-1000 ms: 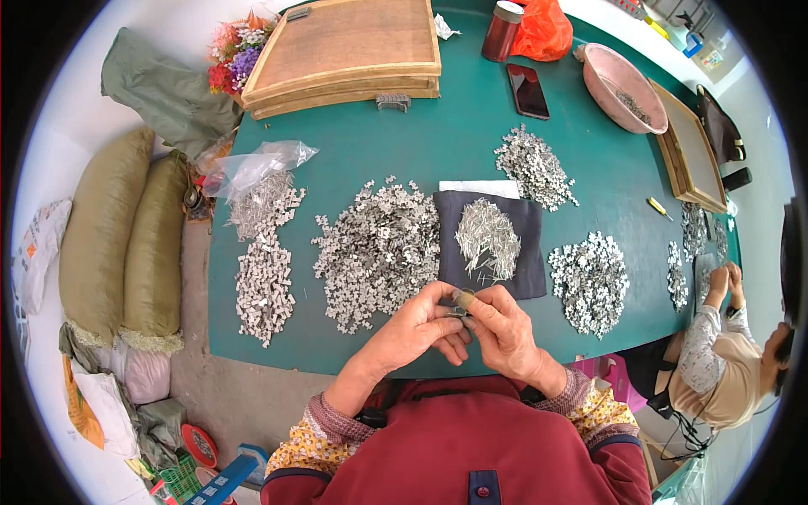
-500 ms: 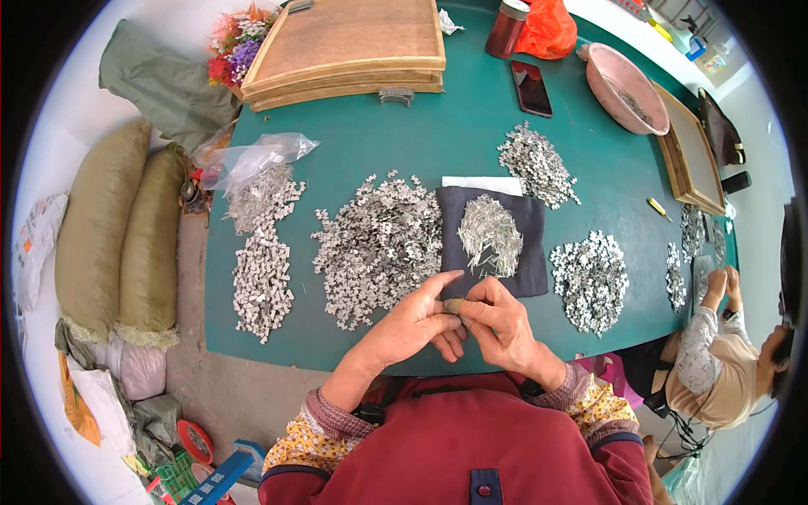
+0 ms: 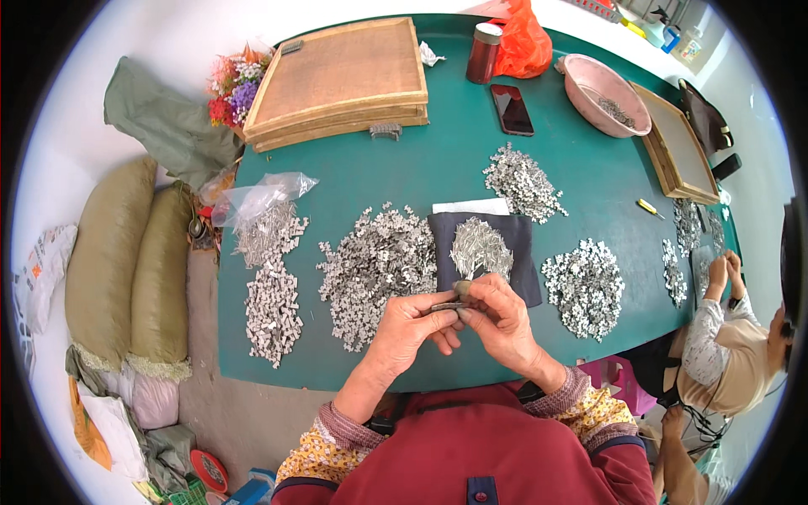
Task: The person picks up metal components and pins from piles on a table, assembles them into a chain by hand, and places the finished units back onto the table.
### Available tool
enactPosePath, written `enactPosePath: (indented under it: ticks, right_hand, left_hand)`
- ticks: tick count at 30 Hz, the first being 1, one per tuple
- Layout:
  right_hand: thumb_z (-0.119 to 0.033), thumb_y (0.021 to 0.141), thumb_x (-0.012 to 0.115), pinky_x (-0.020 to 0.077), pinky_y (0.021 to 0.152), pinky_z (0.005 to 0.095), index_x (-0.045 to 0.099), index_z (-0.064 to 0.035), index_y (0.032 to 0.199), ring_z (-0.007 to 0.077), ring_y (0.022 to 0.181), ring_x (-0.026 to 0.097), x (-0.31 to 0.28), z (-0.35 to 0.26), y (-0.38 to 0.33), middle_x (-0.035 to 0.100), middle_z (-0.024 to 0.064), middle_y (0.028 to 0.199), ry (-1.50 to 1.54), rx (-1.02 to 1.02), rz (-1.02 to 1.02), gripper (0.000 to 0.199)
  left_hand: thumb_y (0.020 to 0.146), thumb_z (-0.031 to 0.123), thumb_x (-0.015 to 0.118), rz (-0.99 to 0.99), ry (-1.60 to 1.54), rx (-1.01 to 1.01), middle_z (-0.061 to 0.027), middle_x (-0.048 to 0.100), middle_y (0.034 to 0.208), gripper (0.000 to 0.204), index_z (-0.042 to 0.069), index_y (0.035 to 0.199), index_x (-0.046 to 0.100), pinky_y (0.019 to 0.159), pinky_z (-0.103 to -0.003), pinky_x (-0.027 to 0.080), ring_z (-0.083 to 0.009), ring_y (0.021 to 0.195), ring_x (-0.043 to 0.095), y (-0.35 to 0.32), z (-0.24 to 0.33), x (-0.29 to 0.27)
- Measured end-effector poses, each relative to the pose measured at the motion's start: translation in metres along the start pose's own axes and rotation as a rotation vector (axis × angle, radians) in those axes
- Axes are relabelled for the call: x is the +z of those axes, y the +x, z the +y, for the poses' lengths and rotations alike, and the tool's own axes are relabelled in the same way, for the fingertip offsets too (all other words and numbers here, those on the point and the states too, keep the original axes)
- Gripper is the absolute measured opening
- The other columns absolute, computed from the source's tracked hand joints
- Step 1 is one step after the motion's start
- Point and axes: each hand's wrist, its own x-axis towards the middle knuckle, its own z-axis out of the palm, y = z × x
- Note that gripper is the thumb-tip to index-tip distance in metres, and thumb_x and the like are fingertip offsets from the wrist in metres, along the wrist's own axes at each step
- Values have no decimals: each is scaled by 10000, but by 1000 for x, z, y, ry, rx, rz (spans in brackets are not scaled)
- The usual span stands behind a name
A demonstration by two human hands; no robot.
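Note:
My left hand (image 3: 406, 330) and my right hand (image 3: 505, 324) meet above the table's near edge. Between their fingertips they pinch a small dark metal strip (image 3: 444, 307), like a short length of linked pieces; its detail is too small to read. A grey-brown cover sits on a fingertip of the right hand. Just beyond lies a pile of thin silver pins (image 3: 481, 247) on a dark folded cloth (image 3: 526, 278). Left of the cloth spreads a big heap of small notched metal links (image 3: 379, 269); to its right is another heap of links (image 3: 583, 289).
Smaller link piles (image 3: 273, 311) lie at left beneath a clear plastic bag (image 3: 269, 194). At the back are wooden trays (image 3: 337, 76), a phone (image 3: 512, 109), a red canister (image 3: 483, 55) and a pink basin (image 3: 585, 76). A co-worker (image 3: 724, 362) sits at the right.
The dark strip now shows between my fingertips, where it was mostly covered before. My right fingers have shifted up onto its far side. The whole view has tilted slightly upward.

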Motion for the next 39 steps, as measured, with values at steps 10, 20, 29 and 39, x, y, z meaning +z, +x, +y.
enactPosePath:
  ticks: [10, 20, 29, 39]
  right_hand:
    - [131, 866, 582, 553, 764, 248, 568, 60, 1162, 148, 941, 637, -7, 1, -11, 519, 67, 1036, 199, 89, 190, 305]
    - [92, 861, 591, 521, 722, 235, 650, 20, 1058, 125, 848, 639, -56, -1, -45, 570, 55, 958, 110, 173, 336, 217]
    - [49, 811, 637, 468, 620, 338, 656, -5, 966, 263, 724, 590, -114, 12, -91, 593, 116, 870, -697, 68, 582, 166]
    - [-70, 750, 698, 392, 716, 402, 622, -38, 973, 285, 811, 518, -107, 31, -114, 531, 95, 872, -1082, 141, 451, 238]
  left_hand:
    - [834, -19, 670, -31, -118, 0, -121, 694, 895, 369, -40, 1199, 620, 515, -238, 518, -161, 662, 663, 4, -1, 19]
    - [812, -54, 679, -91, -238, -59, -146, 682, 895, 420, -4, 1224, 613, 507, -247, 504, -177, 668, 665, 5, -13, 28]
    - [896, 51, 624, 23, -151, -95, -132, 680, 817, 224, -31, 1105, 635, 440, -247, 419, -168, 571, 613, 13, -19, 31]
    - [941, 83, 596, -56, -44, -119, -170, 687, 833, 164, -35, 1044, 642, 476, -247, 522, -193, 607, 674, 32, -29, 34]
